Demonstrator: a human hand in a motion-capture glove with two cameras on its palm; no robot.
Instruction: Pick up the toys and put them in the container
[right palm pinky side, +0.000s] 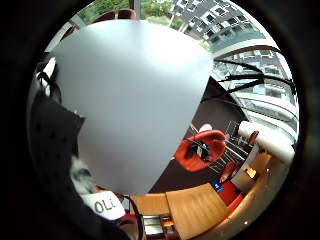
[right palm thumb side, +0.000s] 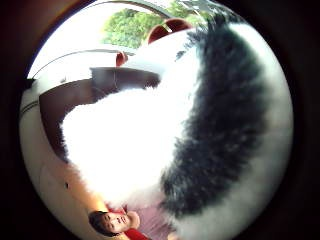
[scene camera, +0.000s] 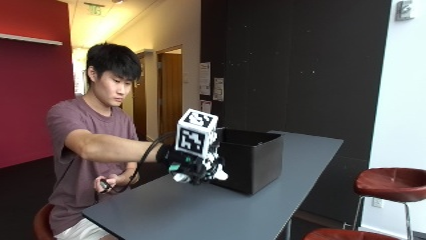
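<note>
A box (scene camera: 249, 159) is set on the table (scene camera: 219, 210), toward its middle. The right hand (scene camera: 190, 165) is held above the table just beside the box, with a toy (scene camera: 216, 173), apparently plush, in it.

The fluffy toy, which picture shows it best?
The thumb side palm view: the black and white plush toy fills nearly all of it, fur plain to see. The outside view shows only a small white bit under the gloved right hand. The little finger side view catches a furry scrap.
</note>
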